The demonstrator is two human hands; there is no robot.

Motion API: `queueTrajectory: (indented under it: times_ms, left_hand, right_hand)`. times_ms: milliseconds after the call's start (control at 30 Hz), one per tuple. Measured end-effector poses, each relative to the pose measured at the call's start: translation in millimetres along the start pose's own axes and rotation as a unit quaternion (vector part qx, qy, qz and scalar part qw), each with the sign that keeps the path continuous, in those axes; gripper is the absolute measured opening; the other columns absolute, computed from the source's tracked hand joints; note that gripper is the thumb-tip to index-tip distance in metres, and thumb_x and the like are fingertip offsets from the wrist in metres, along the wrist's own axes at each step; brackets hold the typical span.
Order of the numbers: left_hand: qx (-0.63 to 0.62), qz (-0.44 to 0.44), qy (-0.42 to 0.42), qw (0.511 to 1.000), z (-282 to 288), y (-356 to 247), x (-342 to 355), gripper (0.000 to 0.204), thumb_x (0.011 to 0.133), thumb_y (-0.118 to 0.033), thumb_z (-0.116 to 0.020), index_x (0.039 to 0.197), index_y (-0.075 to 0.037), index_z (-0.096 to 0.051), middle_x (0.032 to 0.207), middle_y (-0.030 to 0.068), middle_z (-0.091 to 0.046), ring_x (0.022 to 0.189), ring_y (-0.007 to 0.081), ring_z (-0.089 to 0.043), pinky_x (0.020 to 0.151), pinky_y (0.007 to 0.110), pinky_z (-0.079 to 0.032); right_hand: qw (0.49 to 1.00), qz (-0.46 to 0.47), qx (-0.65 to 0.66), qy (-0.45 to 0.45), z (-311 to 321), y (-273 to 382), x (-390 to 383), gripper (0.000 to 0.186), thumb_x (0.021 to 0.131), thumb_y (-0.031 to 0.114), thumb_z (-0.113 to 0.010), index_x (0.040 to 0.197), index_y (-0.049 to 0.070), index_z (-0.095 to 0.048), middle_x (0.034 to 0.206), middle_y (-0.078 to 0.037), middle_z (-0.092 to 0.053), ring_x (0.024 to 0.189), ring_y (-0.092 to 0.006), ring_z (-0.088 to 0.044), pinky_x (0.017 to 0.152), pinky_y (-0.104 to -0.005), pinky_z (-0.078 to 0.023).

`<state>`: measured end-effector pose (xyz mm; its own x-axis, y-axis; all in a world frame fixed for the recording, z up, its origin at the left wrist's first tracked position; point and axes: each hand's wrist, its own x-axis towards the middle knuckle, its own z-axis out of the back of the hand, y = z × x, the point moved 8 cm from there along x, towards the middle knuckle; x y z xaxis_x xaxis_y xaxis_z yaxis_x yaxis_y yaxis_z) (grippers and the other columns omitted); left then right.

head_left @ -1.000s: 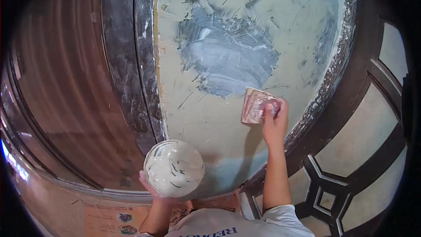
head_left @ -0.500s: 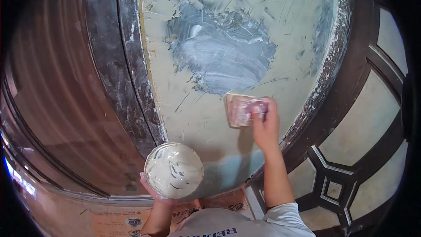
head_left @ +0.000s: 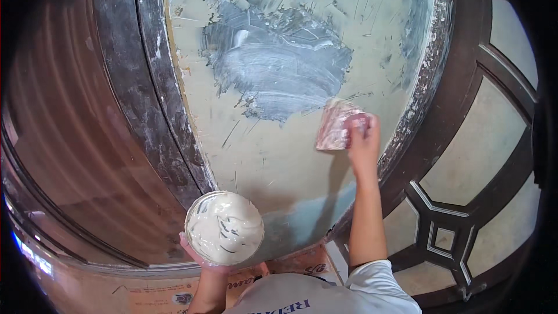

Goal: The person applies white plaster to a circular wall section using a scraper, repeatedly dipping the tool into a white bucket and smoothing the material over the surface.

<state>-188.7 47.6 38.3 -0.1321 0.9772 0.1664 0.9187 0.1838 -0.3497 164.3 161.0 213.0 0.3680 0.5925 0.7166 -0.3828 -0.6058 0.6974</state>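
My left hand (head_left: 195,251) holds a round tub of creamy off-white paste (head_left: 224,225) at the lower middle, fingers wrapped round its side. My right hand (head_left: 363,148) grips a flat, paste-smeared spreader (head_left: 334,125) with a reddish handle, over a pale putty-coated panel (head_left: 261,154) that casts back its shadow. Just above and left of the spreader is a ragged grey patch (head_left: 273,64) streaked with white. Whether the blade touches the panel is unclear.
A dark scuffed post (head_left: 131,70) borders the panel on the left, beside a reddish-brown glossy panel (head_left: 58,110). At right are a flaking edge (head_left: 436,35) and dark framework with pale inset panels (head_left: 465,139). Printed orange cardboard (head_left: 145,293) lies at the bottom.
My right hand and spreader first moved left and down, then back up and right, now higher on the panel. The view has shifted slightly, with the panel further left in frame.
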Motion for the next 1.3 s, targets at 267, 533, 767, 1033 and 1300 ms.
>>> queueTrajectory:
  times_ms: [267,533,767,1033,1300]
  left_hand:
    - [-0.016,-0.011,-0.007,1.000,-9.0,11.9,-0.6,0.083,0.086,-0.071,-0.039,0.147,-0.015,-0.038,0.150,0.0132,-0.039,0.132,0.0381,-0.042,0.108,0.056,-0.035]
    - [0.001,0.000,0.031,1.000,-18.9,25.3,-4.6,0.083,0.087,-0.072,-0.036,0.147,-0.014,-0.037,0.151,0.0130,-0.037,0.134,0.0372,-0.040,0.110,0.055,-0.034]
    - [-0.004,-0.011,0.036,0.999,-24.4,27.3,-7.4,0.088,0.085,-0.073,-0.039,0.150,-0.014,-0.033,0.153,0.0136,-0.033,0.136,0.0372,-0.036,0.111,0.055,-0.032]
    - [0.017,0.014,0.071,0.997,-37.8,35.7,-5.2,0.081,0.088,-0.071,-0.038,0.147,-0.015,-0.039,0.152,0.0110,-0.036,0.135,0.0354,-0.039,0.110,0.055,-0.033]
    - [0.017,0.011,0.037,0.999,-21.0,39.5,-8.5,0.082,0.087,-0.072,-0.039,0.147,-0.016,-0.039,0.152,0.0096,-0.037,0.135,0.0344,-0.039,0.110,0.054,-0.034]
  right_hand:
    - [0.996,-0.028,0.085,0.006,0.2,-1.5,-5.2,0.017,0.096,0.013,-0.057,0.107,0.003,-0.050,0.090,-0.004,-0.061,0.078,-0.0101,-0.057,0.069,-0.0265,-0.048]
    - [0.992,0.029,-0.095,0.074,-23.9,20.6,3.7,0.034,0.087,0.022,-0.070,0.100,-0.001,-0.049,0.084,-0.020,-0.066,0.079,-0.0375,-0.065,0.071,-0.0420,-0.049]
    - [0.994,-0.042,-0.032,-0.099,60.9,-54.4,26.9,0.021,0.095,0.019,-0.062,0.100,0.001,-0.051,0.086,-0.006,-0.057,0.075,-0.0157,-0.054,0.072,-0.0315,-0.047]
    - [0.984,0.066,-0.124,0.111,-27.0,36.8,-3.5,0.033,0.088,0.022,-0.068,0.104,0.001,-0.049,0.088,-0.022,-0.064,0.083,-0.0424,-0.063,0.074,-0.0446,-0.049]
    - [0.952,-0.147,0.170,-0.206,115.5,-160.0,20.0,0.035,0.096,0.024,-0.062,0.117,0.000,-0.048,0.112,-0.010,-0.056,0.095,-0.0166,-0.057,0.084,-0.0314,-0.048]
